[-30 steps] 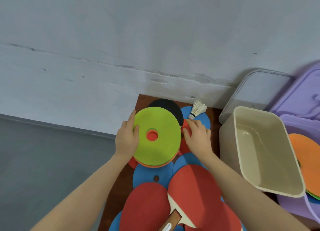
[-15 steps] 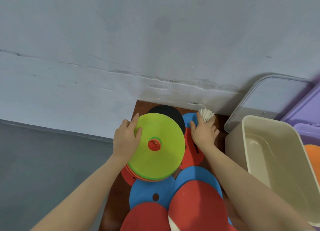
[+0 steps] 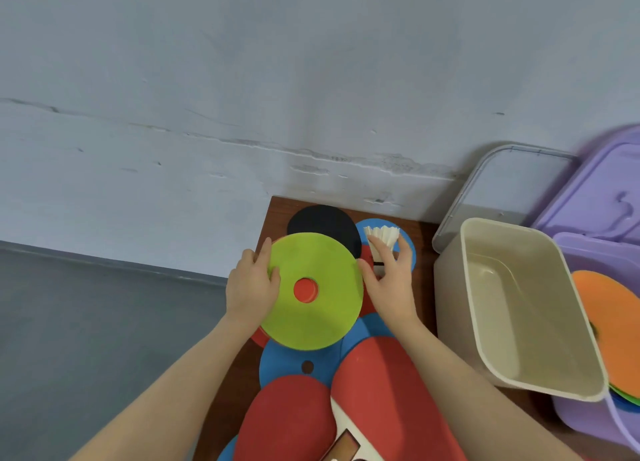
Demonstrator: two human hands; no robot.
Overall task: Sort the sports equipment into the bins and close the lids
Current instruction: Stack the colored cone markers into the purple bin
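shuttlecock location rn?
In the head view, the shuttlecock is at the table's far end near the wall, in the right hand's fingertips, over a blue disc, between the black disc and the beige bin.

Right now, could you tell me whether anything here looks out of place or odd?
Only the white shuttlecock stands out: it is among flat discs at the table's far end, under the right hand. The beige bin holds nothing visible, its lid off.

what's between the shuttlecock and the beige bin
In the head view, only a blue disc's edge and a strip of bare brown table separate the shuttlecock from the beige bin.
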